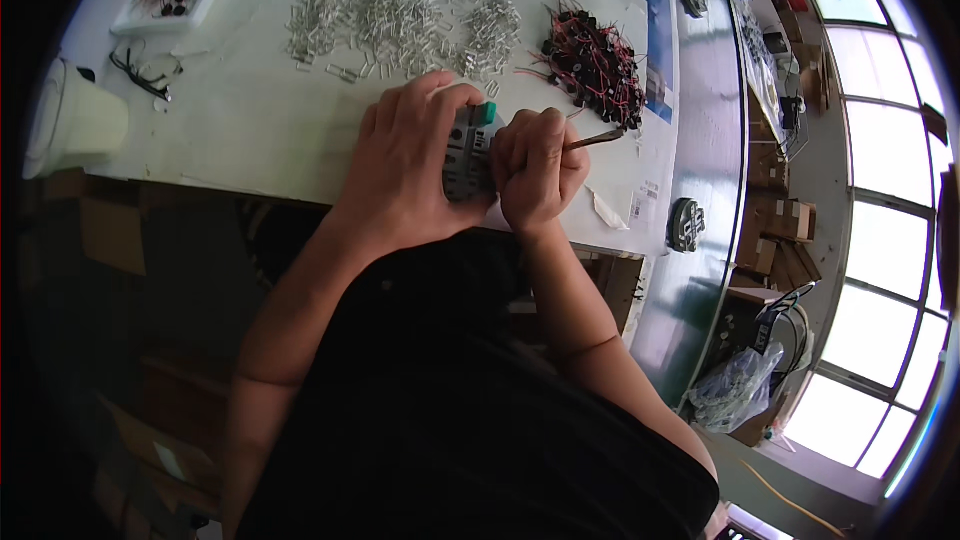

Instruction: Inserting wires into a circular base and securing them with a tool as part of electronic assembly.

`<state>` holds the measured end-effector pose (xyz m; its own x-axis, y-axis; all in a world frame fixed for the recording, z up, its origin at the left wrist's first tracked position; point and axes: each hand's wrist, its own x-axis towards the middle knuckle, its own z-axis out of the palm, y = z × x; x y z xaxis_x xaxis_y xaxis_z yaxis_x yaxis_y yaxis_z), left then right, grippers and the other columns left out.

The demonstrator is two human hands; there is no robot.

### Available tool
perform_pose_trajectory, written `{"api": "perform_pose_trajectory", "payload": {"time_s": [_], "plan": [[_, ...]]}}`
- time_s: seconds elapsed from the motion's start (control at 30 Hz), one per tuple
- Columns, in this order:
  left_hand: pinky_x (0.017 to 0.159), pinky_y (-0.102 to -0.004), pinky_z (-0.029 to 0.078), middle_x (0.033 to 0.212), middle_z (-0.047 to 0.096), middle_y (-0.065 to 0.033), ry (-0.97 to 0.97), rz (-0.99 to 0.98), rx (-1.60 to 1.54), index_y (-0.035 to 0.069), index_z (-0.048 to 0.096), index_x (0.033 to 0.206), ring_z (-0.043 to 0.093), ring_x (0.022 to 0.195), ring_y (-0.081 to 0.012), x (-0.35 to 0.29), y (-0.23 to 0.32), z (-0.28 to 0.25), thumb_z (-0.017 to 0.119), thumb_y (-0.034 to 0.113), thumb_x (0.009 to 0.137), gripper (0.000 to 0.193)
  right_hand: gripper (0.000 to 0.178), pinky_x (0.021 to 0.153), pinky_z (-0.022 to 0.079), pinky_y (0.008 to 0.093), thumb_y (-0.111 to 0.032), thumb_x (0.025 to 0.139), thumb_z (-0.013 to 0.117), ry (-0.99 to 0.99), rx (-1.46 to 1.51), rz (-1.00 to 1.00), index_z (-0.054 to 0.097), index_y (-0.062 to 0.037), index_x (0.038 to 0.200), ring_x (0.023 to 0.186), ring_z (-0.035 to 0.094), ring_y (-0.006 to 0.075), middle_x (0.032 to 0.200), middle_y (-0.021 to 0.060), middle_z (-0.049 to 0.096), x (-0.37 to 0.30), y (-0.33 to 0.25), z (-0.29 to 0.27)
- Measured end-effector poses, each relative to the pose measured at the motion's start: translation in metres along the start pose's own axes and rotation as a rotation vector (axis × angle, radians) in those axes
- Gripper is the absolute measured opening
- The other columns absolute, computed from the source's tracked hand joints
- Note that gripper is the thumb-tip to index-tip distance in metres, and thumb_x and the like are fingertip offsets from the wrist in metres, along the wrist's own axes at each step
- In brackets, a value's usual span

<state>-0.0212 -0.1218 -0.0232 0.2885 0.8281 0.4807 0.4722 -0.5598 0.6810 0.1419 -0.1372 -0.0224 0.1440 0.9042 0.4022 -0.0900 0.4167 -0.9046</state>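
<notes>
My left hand [400, 160] is wrapped round a grey block-like device [458, 165] with slots and dark holes, at the table's near edge. A small green piece [487, 113] stands up at the device's far end. Pressed against the device's right side is my right hand [540, 168], closed in a fist around a slim tool [598, 140]. Only the tool's tapered brownish end shows, pointing right; its kind cannot be made out. My fingers hide much of the device.
Beyond my hands lies a spread of small clear tube-like pieces [400, 20]. To their right is a heap of black parts with red wires [597, 65]. A white tray [190, 15] and a pale tub [90, 120] stand at left. A white scrap [607, 210] lies right of my hand.
</notes>
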Motion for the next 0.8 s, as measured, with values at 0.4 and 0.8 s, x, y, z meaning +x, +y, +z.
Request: {"api": "perform_pose_trajectory", "payload": {"time_s": [0.4, 0.8], "plan": [[0.103, -0.0509, 0.051, 0.141, 0.049, -0.0160, -0.225, 0.175, 0.148, 0.017, 0.046, 0.157, 0.054, 0.121, -0.0409, 0.018, 0.035, -0.024, 0.093, 0.025, 0.064, 0.105, 0.043, 0.086, 0.057, 0.0409, -0.021, 0.097, 0.079, 0.497, -1.556, -0.040, 0.068, -0.0010, 0.133, 0.105, 0.070, 0.0296, 0.121, 0.0250, 0.071, -0.022, -0.087, -0.217], [0.108, -0.0499, 0.052, 0.153, 0.043, -0.0218, -0.192, 0.127, -0.087, 0.011, 0.046, 0.153, 0.056, 0.133, -0.0423, -0.010, -0.009, -0.040, 0.095, 0.029, 0.072, 0.097, 0.085, 0.108, 0.050, 0.0483, -0.065, 0.088, 0.075, 0.466, -1.708, 0.775, 0.061, -0.0073, 0.150, 0.126, 0.068, 0.0400, 0.132, 0.0267, 0.071, -0.084, -0.102, -0.355]]}}
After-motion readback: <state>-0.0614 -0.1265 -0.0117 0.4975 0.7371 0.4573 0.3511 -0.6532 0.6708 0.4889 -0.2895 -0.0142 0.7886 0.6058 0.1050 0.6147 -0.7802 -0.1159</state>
